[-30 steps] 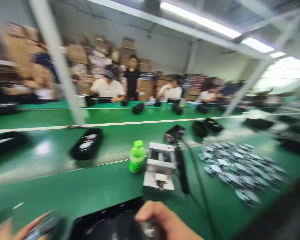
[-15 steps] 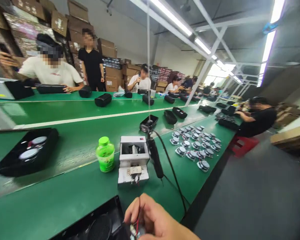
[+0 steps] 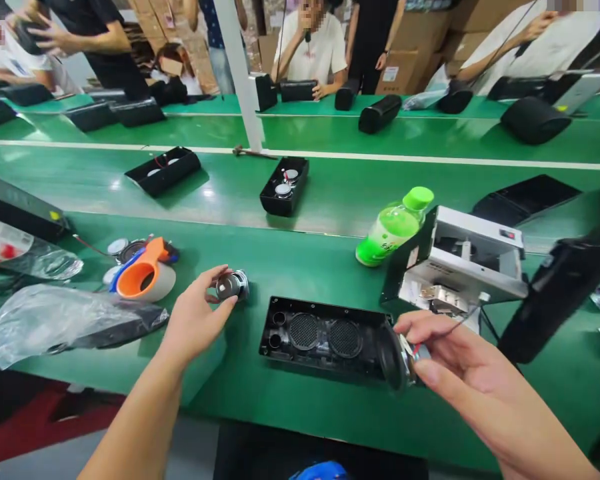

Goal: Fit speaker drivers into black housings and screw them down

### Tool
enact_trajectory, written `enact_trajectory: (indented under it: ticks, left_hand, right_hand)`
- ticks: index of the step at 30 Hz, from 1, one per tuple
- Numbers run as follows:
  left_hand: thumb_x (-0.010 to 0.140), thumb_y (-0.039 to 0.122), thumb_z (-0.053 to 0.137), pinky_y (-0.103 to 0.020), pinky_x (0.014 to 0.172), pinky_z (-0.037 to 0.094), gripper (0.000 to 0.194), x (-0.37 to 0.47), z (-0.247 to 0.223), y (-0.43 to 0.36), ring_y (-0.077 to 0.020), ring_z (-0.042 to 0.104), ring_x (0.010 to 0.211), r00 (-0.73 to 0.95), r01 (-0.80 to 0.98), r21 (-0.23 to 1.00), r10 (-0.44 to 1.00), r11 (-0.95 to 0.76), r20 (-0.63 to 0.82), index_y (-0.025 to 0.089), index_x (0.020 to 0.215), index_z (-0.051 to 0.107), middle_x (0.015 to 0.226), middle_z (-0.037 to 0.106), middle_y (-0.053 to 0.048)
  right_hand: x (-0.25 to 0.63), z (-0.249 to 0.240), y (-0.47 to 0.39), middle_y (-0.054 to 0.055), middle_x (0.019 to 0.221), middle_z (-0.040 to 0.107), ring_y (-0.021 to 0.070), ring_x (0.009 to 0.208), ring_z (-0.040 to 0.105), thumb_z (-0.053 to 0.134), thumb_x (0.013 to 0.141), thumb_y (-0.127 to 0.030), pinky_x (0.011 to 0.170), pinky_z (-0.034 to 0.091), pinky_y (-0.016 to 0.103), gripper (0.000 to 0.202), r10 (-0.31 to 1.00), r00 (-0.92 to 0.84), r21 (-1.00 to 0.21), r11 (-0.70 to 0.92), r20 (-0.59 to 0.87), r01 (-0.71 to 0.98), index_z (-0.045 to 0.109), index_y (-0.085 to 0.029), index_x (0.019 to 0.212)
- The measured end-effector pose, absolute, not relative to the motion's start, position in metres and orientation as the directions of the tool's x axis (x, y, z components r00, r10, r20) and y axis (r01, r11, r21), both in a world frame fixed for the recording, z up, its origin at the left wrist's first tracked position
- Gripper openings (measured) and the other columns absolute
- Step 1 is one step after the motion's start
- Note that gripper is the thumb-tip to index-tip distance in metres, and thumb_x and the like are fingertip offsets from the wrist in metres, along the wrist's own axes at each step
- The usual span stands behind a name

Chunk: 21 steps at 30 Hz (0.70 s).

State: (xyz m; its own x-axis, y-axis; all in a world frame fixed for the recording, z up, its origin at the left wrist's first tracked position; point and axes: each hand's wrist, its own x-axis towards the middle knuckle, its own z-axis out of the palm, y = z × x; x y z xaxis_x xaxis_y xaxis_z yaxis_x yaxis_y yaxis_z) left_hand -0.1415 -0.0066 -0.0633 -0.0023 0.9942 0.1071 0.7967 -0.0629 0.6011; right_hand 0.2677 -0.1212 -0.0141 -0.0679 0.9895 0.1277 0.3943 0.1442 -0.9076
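Observation:
My left hand (image 3: 197, 317) is pinched round a small round speaker (image 3: 233, 285), its magnet side facing up, low over the green bench. In my right hand (image 3: 460, 360) is a loudspeaker (image 3: 394, 357) tipped on edge, its black cone turned left and red and dark wires at its back. It overlaps the right end of an open black speaker housing (image 3: 310, 360), which lies between my hands. Inside the housing are two round mesh grilles and, at the left end, two round holes.
A white-and-black machine (image 3: 480, 267) and a green bottle (image 3: 395, 227) stand behind my right hand. To the left lie an orange tape dispenser (image 3: 153, 267) and a plastic bag (image 3: 75, 320). Housings with speakers (image 3: 285, 187) sit on the green line; people work opposite.
My view has swung left and down. My left hand, out of view before, now shows with a speaker. My right hand still holds a wired speaker, now at the housing's right end.

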Motion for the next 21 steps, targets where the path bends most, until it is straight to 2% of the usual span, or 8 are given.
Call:
enact_trajectory:
  ticks: [2,4,6,8,10,12,16,21]
  left_hand:
    - [0.092,0.026,0.069,-0.042,0.111,0.06,0.053,-0.135,-0.037,-0.016,-0.0269,0.073,0.124,0.185,0.683,0.694,0.973,-0.229,0.138,0.029,0.144,0.066,0.144,0.073,-0.005]
    - [0.092,0.014,0.067,-0.041,0.117,0.056,0.047,-0.121,-0.01,-0.025,-0.0255,0.069,0.133,0.452,0.587,0.676,0.873,-0.446,0.183,0.031,0.136,0.071,0.149,0.069,-0.005]
    - [0.092,0.002,0.06,-0.034,0.107,0.059,0.053,-0.101,0.009,-0.029,-0.022,0.068,0.132,0.666,0.514,0.629,0.733,-0.583,0.136,0.033,0.134,0.071,0.152,0.063,-0.006]
    - [0.091,-0.003,0.057,-0.031,0.097,0.061,0.059,-0.082,0.017,-0.027,-0.0214,0.068,0.124,0.809,0.466,0.544,0.586,-0.698,0.058,0.033,0.136,0.071,0.147,0.062,-0.008]
    - [0.092,-0.002,0.06,-0.034,0.094,0.06,0.055,-0.068,0.016,-0.021,-0.0238,0.068,0.118,0.878,0.423,0.449,0.479,-0.787,0.011,0.03,0.135,0.071,0.14,0.066,-0.009]
    - [0.095,0.0,0.062,-0.038,0.099,0.059,0.049,-0.06,0.01,-0.014,-0.0256,0.068,0.117,0.906,0.389,0.393,0.423,-0.833,0.0,0.027,0.135,0.07,0.134,0.069,-0.009]
    - [0.096,-0.001,0.06,-0.038,0.11,0.053,0.053,-0.058,0.005,-0.004,-0.0248,0.068,0.121,0.932,0.33,0.403,0.363,-0.854,0.006,0.027,0.139,0.069,0.131,0.075,-0.007]
    - [0.097,0.002,0.063,-0.036,0.104,0.05,0.051,-0.055,0.0,-0.001,-0.0234,0.069,0.118,0.941,0.306,0.412,0.339,-0.858,0.007,0.031,0.138,0.071,0.131,0.077,-0.005]
  right_hand:
    - [0.266,-0.013,-0.111,0.008,0.126,0.071,0.0209,0.113,0.076,0.073,0.101,-0.042,0.081,0.068,0.024,0.019,0.986,-0.142,-0.887,0.143,0.089,0.439,0.066,-0.028,0.112]
    - [0.265,-0.01,-0.102,0.007,0.135,0.066,0.0194,0.121,0.073,0.073,0.101,-0.039,0.095,0.067,0.027,0.018,0.953,-0.291,-0.783,0.242,0.081,0.573,0.068,-0.03,0.116]
    - [0.263,-0.005,-0.094,0.005,0.142,0.061,0.0154,0.121,0.071,0.069,0.104,-0.036,0.099,0.065,0.026,0.017,0.874,-0.483,-0.632,0.399,0.044,0.665,0.07,-0.034,0.121]
    - [0.259,-0.001,-0.087,0.003,0.144,0.059,0.0125,0.118,0.07,0.062,0.108,-0.033,0.093,0.065,0.023,0.021,0.796,-0.606,-0.542,0.507,-0.005,0.67,0.07,-0.039,0.127]
    - [0.256,-0.002,-0.082,0.004,0.145,0.059,0.0131,0.12,0.07,0.057,0.11,-0.032,0.092,0.066,0.024,0.028,0.777,-0.63,-0.493,0.548,0.001,0.675,0.067,-0.04,0.135]
    - [0.254,-0.007,-0.08,0.005,0.145,0.061,0.0151,0.123,0.069,0.057,0.111,-0.033,0.097,0.066,0.028,0.032,0.797,-0.603,-0.44,0.554,0.034,0.707,0.064,-0.038,0.142]
    - [0.255,-0.022,-0.083,0.003,0.145,0.062,0.0152,0.121,0.071,0.059,0.111,-0.039,0.099,0.068,0.032,0.033,0.827,-0.562,-0.389,0.528,0.031,0.755,0.06,-0.035,0.144]
    - [0.257,-0.026,-0.084,0.005,0.144,0.065,0.018,0.122,0.073,0.056,0.112,-0.036,0.095,0.07,0.033,0.035,0.79,-0.613,-0.358,0.575,0.011,0.735,0.059,-0.032,0.146]
